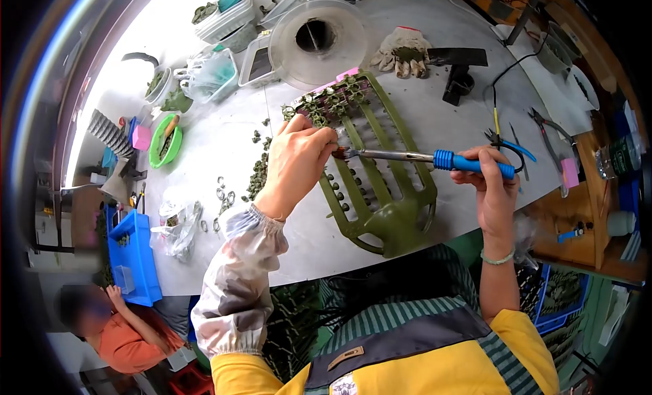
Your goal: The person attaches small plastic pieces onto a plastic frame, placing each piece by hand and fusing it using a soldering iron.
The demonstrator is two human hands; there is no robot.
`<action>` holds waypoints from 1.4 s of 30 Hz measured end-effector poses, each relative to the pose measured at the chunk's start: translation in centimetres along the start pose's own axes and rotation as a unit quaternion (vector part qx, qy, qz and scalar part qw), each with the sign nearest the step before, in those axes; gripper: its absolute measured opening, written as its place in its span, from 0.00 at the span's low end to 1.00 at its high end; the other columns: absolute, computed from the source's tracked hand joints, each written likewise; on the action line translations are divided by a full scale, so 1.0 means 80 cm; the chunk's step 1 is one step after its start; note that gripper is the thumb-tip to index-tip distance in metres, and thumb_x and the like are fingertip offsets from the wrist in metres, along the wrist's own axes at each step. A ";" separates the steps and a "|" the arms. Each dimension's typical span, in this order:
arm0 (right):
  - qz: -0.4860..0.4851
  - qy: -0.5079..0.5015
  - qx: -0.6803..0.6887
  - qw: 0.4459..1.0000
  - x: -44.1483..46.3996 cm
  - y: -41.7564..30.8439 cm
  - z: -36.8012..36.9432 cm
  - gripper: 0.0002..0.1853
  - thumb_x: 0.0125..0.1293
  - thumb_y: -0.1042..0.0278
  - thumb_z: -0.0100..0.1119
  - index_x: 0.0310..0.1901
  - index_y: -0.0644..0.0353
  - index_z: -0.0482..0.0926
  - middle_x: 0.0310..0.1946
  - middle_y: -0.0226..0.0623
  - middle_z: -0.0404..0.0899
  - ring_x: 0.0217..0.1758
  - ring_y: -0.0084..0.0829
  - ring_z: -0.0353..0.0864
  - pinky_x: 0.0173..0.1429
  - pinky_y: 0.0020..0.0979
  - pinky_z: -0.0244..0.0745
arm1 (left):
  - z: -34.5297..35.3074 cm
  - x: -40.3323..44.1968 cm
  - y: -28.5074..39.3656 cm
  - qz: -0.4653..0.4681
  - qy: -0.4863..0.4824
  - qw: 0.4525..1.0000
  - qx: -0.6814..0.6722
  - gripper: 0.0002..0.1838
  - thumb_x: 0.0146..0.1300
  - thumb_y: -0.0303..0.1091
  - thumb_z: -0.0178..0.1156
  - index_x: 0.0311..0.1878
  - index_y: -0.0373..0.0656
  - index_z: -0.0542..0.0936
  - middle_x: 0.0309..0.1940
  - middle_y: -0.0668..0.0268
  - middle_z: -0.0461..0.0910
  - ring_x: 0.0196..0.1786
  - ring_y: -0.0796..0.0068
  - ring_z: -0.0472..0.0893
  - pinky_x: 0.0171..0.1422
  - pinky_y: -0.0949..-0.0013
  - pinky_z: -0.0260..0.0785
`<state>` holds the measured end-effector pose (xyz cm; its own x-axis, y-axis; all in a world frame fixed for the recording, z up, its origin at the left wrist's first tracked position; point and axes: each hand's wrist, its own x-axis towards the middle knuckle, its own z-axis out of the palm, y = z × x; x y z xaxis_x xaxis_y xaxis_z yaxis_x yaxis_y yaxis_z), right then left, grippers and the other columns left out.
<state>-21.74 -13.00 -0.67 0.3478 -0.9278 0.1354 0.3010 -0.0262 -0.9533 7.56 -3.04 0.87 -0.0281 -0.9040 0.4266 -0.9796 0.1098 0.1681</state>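
On the bench (302, 240), a frame (390, 225) lies by the front edge, a glove (406, 50) behind it. Pliers (540, 119) lie near the right edge.

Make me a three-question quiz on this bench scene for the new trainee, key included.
1. Which hand grips the blue-handled iron?
2. True or false: the knitted glove lies on the green frame.
3. Fill in: the person's right wrist bears a pale ___.

Key:
1. The right hand.
2. False; the glove lies on the table, beyond the frame.
3. Bracelet.
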 end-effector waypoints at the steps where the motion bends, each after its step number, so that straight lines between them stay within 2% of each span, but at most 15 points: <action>1: 0.004 0.002 0.000 1.000 0.000 0.003 0.001 0.15 0.73 0.65 0.53 0.38 0.71 0.81 0.35 0.40 0.83 0.32 0.31 0.87 0.40 0.32 0.87 | 0.003 0.000 -0.002 -0.001 -0.011 1.000 0.001 0.05 0.54 0.29 0.67 0.34 0.46 0.82 0.27 0.71 0.81 0.39 0.66 0.75 0.49 0.63 0.68; 9: -0.013 0.021 -0.017 1.000 -0.005 -0.008 -0.010 0.14 0.72 0.65 0.55 0.39 0.71 0.81 0.35 0.41 0.83 0.30 0.32 0.86 0.38 0.32 0.86 | 0.008 0.003 -0.008 0.021 -0.029 0.999 0.031 0.05 0.53 0.30 0.66 0.30 0.46 0.79 0.25 0.72 0.81 0.40 0.66 0.75 0.49 0.63 0.67; 11: -0.023 -0.004 -0.015 1.000 -0.004 -0.014 -0.016 0.14 0.72 0.65 0.54 0.38 0.71 0.80 0.36 0.41 0.82 0.30 0.32 0.85 0.36 0.30 0.85 | 0.007 -0.001 -0.011 0.019 -0.025 0.999 0.034 0.05 0.53 0.31 0.67 0.31 0.46 0.80 0.28 0.71 0.81 0.40 0.66 0.75 0.49 0.62 0.68; 12: -0.030 0.005 -0.005 1.000 -0.004 -0.017 -0.013 0.14 0.72 0.66 0.54 0.38 0.72 0.80 0.37 0.42 0.81 0.30 0.31 0.85 0.35 0.29 0.85 | -0.007 0.000 -0.006 0.001 -0.060 0.998 0.009 0.11 0.54 0.31 0.68 0.41 0.44 0.83 0.34 0.65 0.82 0.43 0.59 0.76 0.54 0.59 0.68; 13: -0.022 0.005 -0.001 1.000 -0.003 -0.019 -0.014 0.14 0.72 0.66 0.54 0.37 0.71 0.80 0.37 0.42 0.80 0.29 0.30 0.84 0.34 0.27 0.85 | -0.014 -0.002 -0.014 0.018 -0.012 0.999 -0.046 0.11 0.58 0.31 0.68 0.44 0.42 0.83 0.37 0.68 0.83 0.42 0.67 0.78 0.50 0.65 0.70; 15: -0.010 0.013 -0.005 1.000 -0.003 -0.020 -0.017 0.14 0.71 0.65 0.55 0.36 0.70 0.80 0.37 0.42 0.79 0.28 0.29 0.83 0.32 0.25 0.85 | -0.030 -0.024 -0.039 -0.180 0.049 0.942 -0.281 0.10 0.64 0.32 0.66 0.46 0.41 0.82 0.37 0.71 0.83 0.40 0.78 0.79 0.42 0.72 0.71; 16: -0.010 0.009 -0.005 1.000 -0.004 -0.021 -0.017 0.14 0.71 0.64 0.55 0.36 0.70 0.80 0.37 0.42 0.78 0.28 0.29 0.83 0.31 0.25 0.85 | -0.035 -0.047 -0.075 -0.261 0.110 0.911 -0.300 0.09 0.68 0.32 0.63 0.47 0.40 0.81 0.37 0.72 0.83 0.38 0.85 0.79 0.37 0.78 0.71; 20: -0.011 0.005 -0.013 1.000 -0.007 -0.024 -0.017 0.14 0.71 0.63 0.55 0.35 0.69 0.80 0.37 0.43 0.77 0.27 0.28 0.82 0.30 0.24 0.84 | -0.044 -0.210 -0.260 -0.544 0.036 0.826 -0.143 0.16 0.60 0.35 0.70 0.46 0.36 0.80 0.32 0.61 0.84 0.32 0.79 0.83 0.37 0.75 0.75; 23: -0.013 -0.005 -0.013 1.000 -0.010 -0.025 -0.014 0.15 0.71 0.63 0.55 0.36 0.69 0.80 0.38 0.43 0.77 0.27 0.28 0.82 0.30 0.24 0.85 | -0.048 -0.248 -0.260 -0.654 -0.022 0.741 -0.151 0.18 0.53 0.31 0.74 0.43 0.32 0.80 0.31 0.58 0.84 0.32 0.75 0.85 0.36 0.76 0.77; 28: -0.020 -0.010 -0.010 1.000 -0.016 -0.030 -0.009 0.14 0.71 0.64 0.55 0.37 0.70 0.80 0.38 0.44 0.77 0.28 0.30 0.83 0.31 0.25 0.85 | -0.037 -0.255 -0.239 -0.581 0.068 0.787 -0.199 0.14 0.53 0.25 0.71 0.43 0.38 0.80 0.29 0.65 0.82 0.28 0.80 0.79 0.34 0.76 0.73; 29: -0.023 -0.011 -0.013 1.000 -0.017 -0.032 -0.010 0.14 0.71 0.65 0.55 0.37 0.70 0.80 0.38 0.45 0.77 0.28 0.30 0.83 0.31 0.25 0.85 | -0.042 -0.242 -0.220 -0.559 0.072 0.812 -0.149 0.16 0.56 0.26 0.70 0.48 0.37 0.81 0.29 0.70 0.80 0.31 0.81 0.77 0.37 0.77 0.72; 32: -0.033 -0.003 -0.019 0.999 -0.021 -0.037 -0.008 0.13 0.71 0.66 0.55 0.37 0.70 0.80 0.38 0.45 0.79 0.29 0.31 0.84 0.31 0.27 0.86 | -0.057 -0.187 -0.151 -0.468 0.102 0.818 -0.319 0.19 0.61 0.26 0.66 0.57 0.41 0.82 0.33 0.73 0.77 0.35 0.86 0.77 0.42 0.80 0.72; 37: -0.038 -0.005 -0.013 0.999 -0.020 -0.031 -0.016 0.13 0.71 0.66 0.55 0.38 0.71 0.80 0.38 0.45 0.81 0.29 0.33 0.85 0.33 0.29 0.87 | -0.040 -0.093 -0.002 -0.329 0.082 0.860 -0.381 0.10 0.65 0.19 0.62 0.49 0.37 0.83 0.37 0.71 0.82 0.41 0.84 0.80 0.45 0.78 0.76; 40: -0.033 -0.010 -0.011 0.999 -0.018 -0.028 -0.015 0.14 0.72 0.65 0.55 0.39 0.71 0.81 0.37 0.43 0.82 0.30 0.33 0.86 0.34 0.30 0.87 | -0.024 -0.063 0.026 -0.215 0.062 0.928 -0.299 0.09 0.64 0.19 0.62 0.47 0.37 0.82 0.38 0.67 0.84 0.41 0.83 0.82 0.47 0.76 0.78; 42: -0.025 0.002 -0.004 1.000 -0.018 -0.021 -0.016 0.14 0.72 0.65 0.54 0.39 0.71 0.81 0.36 0.42 0.82 0.30 0.33 0.86 0.36 0.30 0.87 | -0.012 -0.049 0.027 -0.162 0.077 0.961 -0.210 0.08 0.59 0.23 0.67 0.43 0.41 0.83 0.36 0.65 0.84 0.39 0.72 0.82 0.45 0.69 0.77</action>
<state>-23.87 -12.11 0.37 0.3281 -0.9269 0.1821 0.3113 -0.0759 -0.9473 5.76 1.11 0.44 0.3259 -0.8501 0.4138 -0.7651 0.0200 0.6436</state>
